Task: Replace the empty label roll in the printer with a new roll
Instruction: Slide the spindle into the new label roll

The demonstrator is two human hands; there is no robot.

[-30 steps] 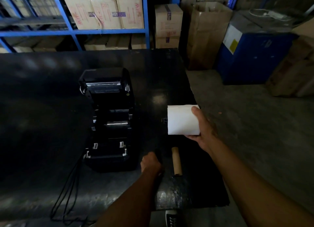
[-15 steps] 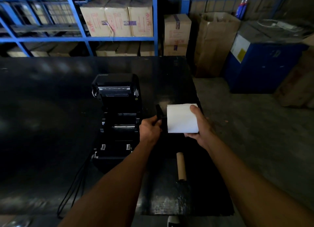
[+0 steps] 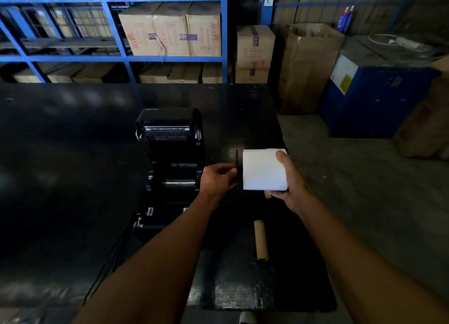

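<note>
Holding new white label roll [image 3: 263,169] in right hand [image 3: 290,185], above right part of black table [image 3: 73,153]; thumb on upper right corner of roll, fingers wrapped under lower edge. Roll axis horizontal, lying left to right. Brown core end just visible below roll near right hand fingers.

Left hand [image 3: 217,179] closed, fingertips pinched on black flanged spindle piece [image 3: 237,169] pressed against left end of roll. Flange upright, flush with roll face; how far spindle enters core cannot be told.

Black label printer [image 3: 171,168] on table, just left of left hand, lid [image 3: 168,127] swung up and back. Silver roller bar visible under lid edge; second shiny roller lower in open bay. Bay dark, contents otherwise unclear. Black cables [image 3: 107,265] trailing from printer front-left corner toward near table edge.

Empty cardboard core [image 3: 260,240] lying on table near front right, below right forearm line, well apart from printer, long axis roughly pointing away from viewer.

Background: blue shelving [image 3: 121,56] with cardboard boxes [image 3: 170,30] behind table; tall brown carton [image 3: 308,66] and blue cabinet [image 3: 374,100] on floor to right. Shoe tip visible at bottom edge.
</note>
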